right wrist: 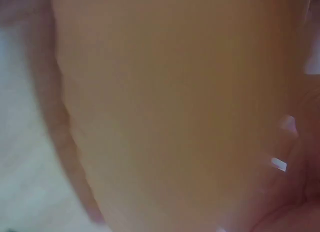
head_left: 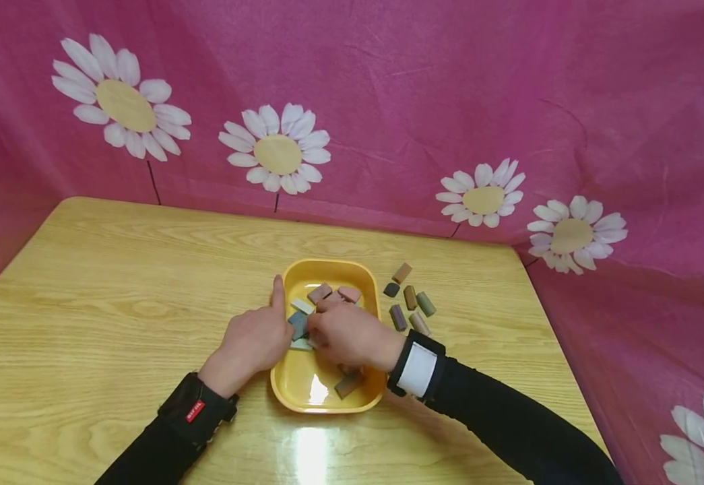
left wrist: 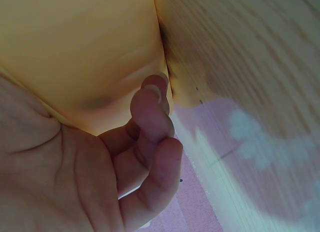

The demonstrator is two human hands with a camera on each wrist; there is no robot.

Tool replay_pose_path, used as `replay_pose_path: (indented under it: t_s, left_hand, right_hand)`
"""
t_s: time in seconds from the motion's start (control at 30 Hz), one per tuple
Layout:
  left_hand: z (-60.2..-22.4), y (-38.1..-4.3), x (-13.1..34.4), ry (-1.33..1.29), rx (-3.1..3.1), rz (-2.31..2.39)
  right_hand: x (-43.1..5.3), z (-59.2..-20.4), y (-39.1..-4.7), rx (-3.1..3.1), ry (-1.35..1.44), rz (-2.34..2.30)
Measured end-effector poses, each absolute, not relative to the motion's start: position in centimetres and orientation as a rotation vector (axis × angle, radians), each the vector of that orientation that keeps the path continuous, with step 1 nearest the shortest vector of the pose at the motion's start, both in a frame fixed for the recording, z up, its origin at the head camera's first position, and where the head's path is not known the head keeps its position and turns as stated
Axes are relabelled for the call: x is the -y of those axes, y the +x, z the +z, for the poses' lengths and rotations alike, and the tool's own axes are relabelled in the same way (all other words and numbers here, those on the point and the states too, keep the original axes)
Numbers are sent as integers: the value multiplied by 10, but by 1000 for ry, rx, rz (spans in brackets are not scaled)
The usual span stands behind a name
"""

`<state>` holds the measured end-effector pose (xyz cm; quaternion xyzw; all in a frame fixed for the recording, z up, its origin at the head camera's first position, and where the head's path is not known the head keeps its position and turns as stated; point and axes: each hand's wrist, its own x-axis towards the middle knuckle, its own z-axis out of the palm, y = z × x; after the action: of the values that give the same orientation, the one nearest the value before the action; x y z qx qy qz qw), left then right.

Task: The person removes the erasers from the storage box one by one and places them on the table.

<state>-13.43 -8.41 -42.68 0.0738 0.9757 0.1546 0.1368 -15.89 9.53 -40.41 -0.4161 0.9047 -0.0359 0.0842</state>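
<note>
My left hand (head_left: 261,337) holds the left rim of a yellow plastic tray (head_left: 330,266), thumb over the rim, index finger stretched along it. In the left wrist view its curled fingers (left wrist: 150,117) lie against the tray's outer wall. My right hand (head_left: 352,330) reaches over the right wall, its bent fingers down among small coloured blocks. A blue-grey block (head_left: 299,325), a white block (head_left: 302,306) and pinkish blocks (head_left: 320,292) lie near those fingers. Nearer the tray's front is a brown block (head_left: 348,385). I cannot tell whether the right fingertips pinch a block.
Several loose blocks lie on the wooden table (head_left: 145,303) to the tray's right, among them an orange-brown block (head_left: 402,273), a black block (head_left: 391,289) and a green block (head_left: 426,304). A pink flowered cloth (head_left: 382,101) hangs behind the table and along its right side.
</note>
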Motion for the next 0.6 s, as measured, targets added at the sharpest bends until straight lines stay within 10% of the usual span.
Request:
replay_pose_path:
  t_s: [0.6]
  left_hand:
    - [-426,-135,84,218,-2813,452]
  right_hand:
    - [-128,-381,-170,-2859,-1094,-456]
